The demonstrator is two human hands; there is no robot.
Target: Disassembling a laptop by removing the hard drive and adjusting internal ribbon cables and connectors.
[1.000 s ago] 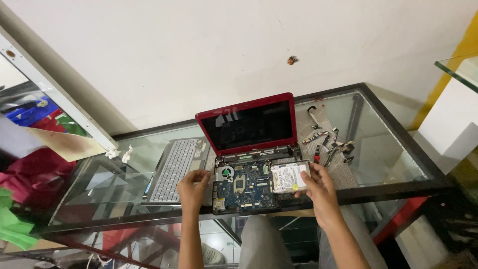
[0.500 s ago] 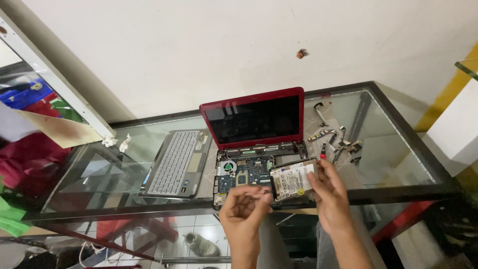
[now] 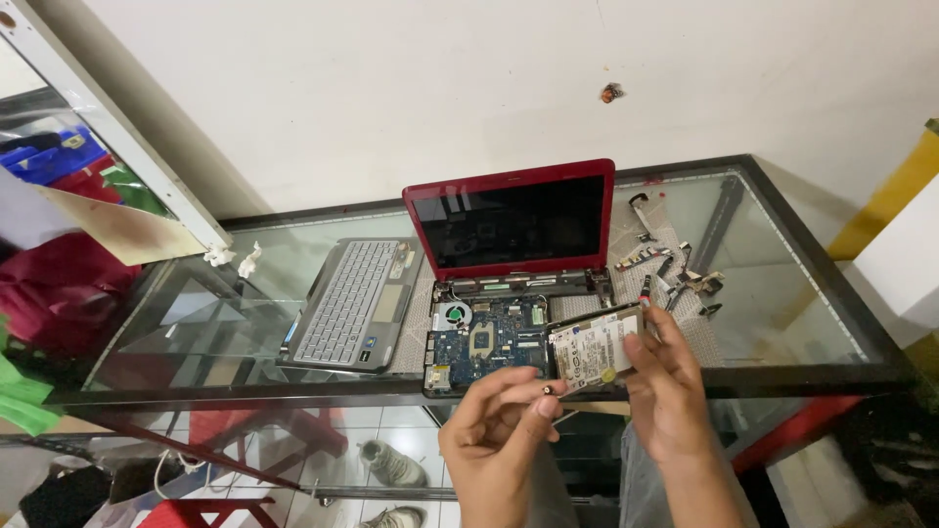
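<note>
— How are the two hands sitting right now?

— Both forearms are coming up from the bottom edge, bare. The left hand (image 3: 501, 430) is hanging low and centre, back toward the camera, fingers curling inward, thumb and forefinger pinching together at the tips.

— And the right one?

— The right hand (image 3: 665, 386) is reaching a little higher and further forward, wrist straight, fingers closing around something flat, thumb lying on top. The two hands are working just beside each other, not touching.

Right hand (image 3: 670, 391) lifts hard drive (image 3: 594, 350) from opened laptop (image 3: 494, 337); left hand (image 3: 504, 430) pinches perhaps a screw (image 3: 548, 389).
</note>
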